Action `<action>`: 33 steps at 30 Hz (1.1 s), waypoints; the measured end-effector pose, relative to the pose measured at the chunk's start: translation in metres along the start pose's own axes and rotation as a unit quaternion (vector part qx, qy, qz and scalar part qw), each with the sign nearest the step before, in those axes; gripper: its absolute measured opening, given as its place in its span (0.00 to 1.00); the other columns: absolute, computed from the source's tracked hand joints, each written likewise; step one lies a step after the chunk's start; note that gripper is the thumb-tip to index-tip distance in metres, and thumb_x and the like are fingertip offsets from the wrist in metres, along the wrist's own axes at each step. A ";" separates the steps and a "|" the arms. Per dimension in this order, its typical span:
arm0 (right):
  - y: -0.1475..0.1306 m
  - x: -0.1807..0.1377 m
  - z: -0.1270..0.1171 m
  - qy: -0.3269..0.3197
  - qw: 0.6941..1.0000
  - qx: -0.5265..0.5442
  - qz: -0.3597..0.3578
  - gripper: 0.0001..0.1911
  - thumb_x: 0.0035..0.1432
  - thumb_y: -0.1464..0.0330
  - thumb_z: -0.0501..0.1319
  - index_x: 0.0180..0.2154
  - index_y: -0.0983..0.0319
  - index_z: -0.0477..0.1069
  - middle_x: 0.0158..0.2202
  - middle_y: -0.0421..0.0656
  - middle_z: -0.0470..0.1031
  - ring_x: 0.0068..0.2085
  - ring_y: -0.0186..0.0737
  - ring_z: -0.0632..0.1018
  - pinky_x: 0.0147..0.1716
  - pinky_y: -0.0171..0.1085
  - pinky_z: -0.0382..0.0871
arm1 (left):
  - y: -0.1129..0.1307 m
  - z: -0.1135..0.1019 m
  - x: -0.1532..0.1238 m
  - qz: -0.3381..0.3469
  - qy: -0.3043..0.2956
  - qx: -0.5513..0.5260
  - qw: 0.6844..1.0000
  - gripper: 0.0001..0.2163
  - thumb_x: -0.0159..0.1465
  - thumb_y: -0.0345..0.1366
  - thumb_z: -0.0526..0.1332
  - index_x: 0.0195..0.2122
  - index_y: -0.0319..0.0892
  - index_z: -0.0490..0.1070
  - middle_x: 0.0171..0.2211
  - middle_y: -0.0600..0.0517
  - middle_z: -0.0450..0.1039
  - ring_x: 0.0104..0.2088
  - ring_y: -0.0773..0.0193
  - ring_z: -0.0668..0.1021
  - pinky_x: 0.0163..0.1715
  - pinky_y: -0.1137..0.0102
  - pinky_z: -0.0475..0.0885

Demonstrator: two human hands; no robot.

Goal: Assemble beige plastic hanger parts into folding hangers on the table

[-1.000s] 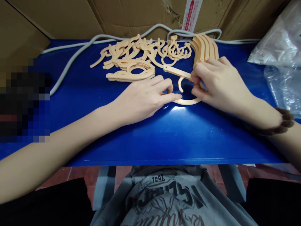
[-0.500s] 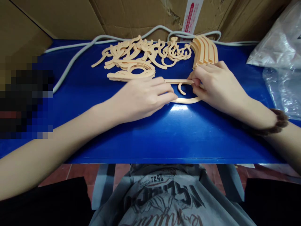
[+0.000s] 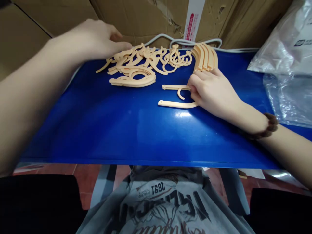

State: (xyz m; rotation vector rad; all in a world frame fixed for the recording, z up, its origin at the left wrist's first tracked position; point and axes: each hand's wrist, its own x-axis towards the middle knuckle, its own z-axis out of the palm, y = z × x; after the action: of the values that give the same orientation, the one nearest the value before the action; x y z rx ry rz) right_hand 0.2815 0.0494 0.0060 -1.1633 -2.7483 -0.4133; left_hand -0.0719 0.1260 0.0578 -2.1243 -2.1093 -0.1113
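Note:
Fingers closed, my right hand (image 3: 211,91) grips a beige plastic folding hanger (image 3: 174,104). Two of its arms and a small hook stick out to the left of the hand; the rest is hidden under the fingers. My left hand (image 3: 102,40) is over the left end of a pile of loose beige hanger pieces (image 3: 136,58), thumb apart from the fingers and nothing seen in it. Whether its fingertips touch the pile I cannot tell. In front of the pile lie stacked hanger parts (image 3: 133,81). Several curved hanger arms (image 3: 204,57) stand in a row just behind my right hand.
All of this lies on a blue tabletop (image 3: 109,130). A pale grey cable (image 3: 162,36) runs along its back edge, before a cardboard box (image 3: 136,19). Clear plastic bags (image 3: 280,52) stand at the right. Below the front edge are table legs and a red tiled floor.
My left hand has let go of the hanger and moved up and left to the pile. My right hand keeps its hold on the hanger. The view has shifted slightly.

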 end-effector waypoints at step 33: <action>0.004 -0.002 0.006 0.015 1.000 0.011 -0.011 0.12 0.75 0.70 0.53 0.51 0.62 0.75 0.50 0.55 0.82 0.46 0.56 0.82 0.49 0.50 0.71 | 0.056 -0.007 -0.071 0.143 -0.100 -0.518 0.838 0.13 0.58 0.38 0.84 0.39 0.40 0.87 0.36 0.53 0.86 0.37 0.63 0.85 0.62 0.46 0.85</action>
State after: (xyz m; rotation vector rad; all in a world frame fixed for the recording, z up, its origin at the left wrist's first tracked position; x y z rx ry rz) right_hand 0.2854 0.0528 0.0010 -1.1141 -2.7357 -0.3982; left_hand -0.0162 0.0548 0.0506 -3.0820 -1.9933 -1.3166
